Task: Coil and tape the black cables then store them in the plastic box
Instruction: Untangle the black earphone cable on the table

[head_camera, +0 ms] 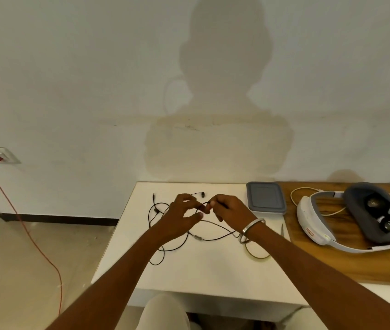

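A thin black earphone cable (165, 248) lies in loose tangled loops on the white table (201, 270), with an earbud (202, 193) at the far side and a plug end at the far left. My left hand (180, 219) and my right hand (227, 209) meet above the middle of the table, both pinching the same stretch of cable between fingertips. A plastic box (266, 197) with a grey lid on it sits at the table's far right corner. A ring of tape (258, 251) lies flat under my right forearm.
A white VR headset (355, 217) with grey padding rests on a wooden board (355, 265) to the right. A small pair of scissors (282, 231) lies near the board's edge. A red cord (29, 234) runs from a wall socket down across the floor at left.
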### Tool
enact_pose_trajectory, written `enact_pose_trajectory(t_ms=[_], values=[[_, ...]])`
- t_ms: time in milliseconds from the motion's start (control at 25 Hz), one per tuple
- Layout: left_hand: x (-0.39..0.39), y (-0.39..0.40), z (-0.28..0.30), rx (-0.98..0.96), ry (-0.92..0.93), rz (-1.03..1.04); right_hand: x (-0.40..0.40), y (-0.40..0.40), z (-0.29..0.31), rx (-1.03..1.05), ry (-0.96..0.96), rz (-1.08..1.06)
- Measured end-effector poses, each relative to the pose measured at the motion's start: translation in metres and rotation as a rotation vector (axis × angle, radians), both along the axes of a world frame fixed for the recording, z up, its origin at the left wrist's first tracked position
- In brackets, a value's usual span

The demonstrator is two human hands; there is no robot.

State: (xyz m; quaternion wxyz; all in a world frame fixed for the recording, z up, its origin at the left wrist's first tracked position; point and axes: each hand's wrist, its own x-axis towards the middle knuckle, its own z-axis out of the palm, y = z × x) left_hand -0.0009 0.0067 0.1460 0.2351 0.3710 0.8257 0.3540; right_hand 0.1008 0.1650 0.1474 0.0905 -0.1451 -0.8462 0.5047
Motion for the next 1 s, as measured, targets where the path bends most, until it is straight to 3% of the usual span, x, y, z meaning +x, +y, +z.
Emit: enact_pose_trajectory(t_ms=[120, 200, 280, 480, 600, 760, 1000], values=[[0.003, 0.004, 0.009, 0.130, -0.051, 0.063, 0.002, 0.014, 0.001, 0.007, 0.071, -0.089], [0.000, 0.004, 0.015, 0.123, -0.105, 0.088, 0.006, 0.024, -0.003, 0.015, 0.092, -0.140], [-0.003, 0.001, 0.020, 0.067, -0.038, 0.072, 0.011, 0.034, -0.008, 0.047, 0.097, -0.213], [-0.005, -0.003, 0.025, 0.010, 0.043, 0.051, 0.016, 0.049, -0.025, 0.161, -0.102, -0.333], [0.003, 0.009, 0.028, 0.034, 0.102, 0.010, 0.012, 0.033, -0.022, 0.276, -0.135, -0.177], [0.007, 0.023, 0.034, 0.064, 0.170, -0.057, 0.005, 0.005, 0.007, 0.129, 0.011, 0.225], [0.001, 0.021, 0.043, 0.013, 0.209, -0.019, -0.002, 0.012, 0.010, 0.301, -0.022, 0.154]])
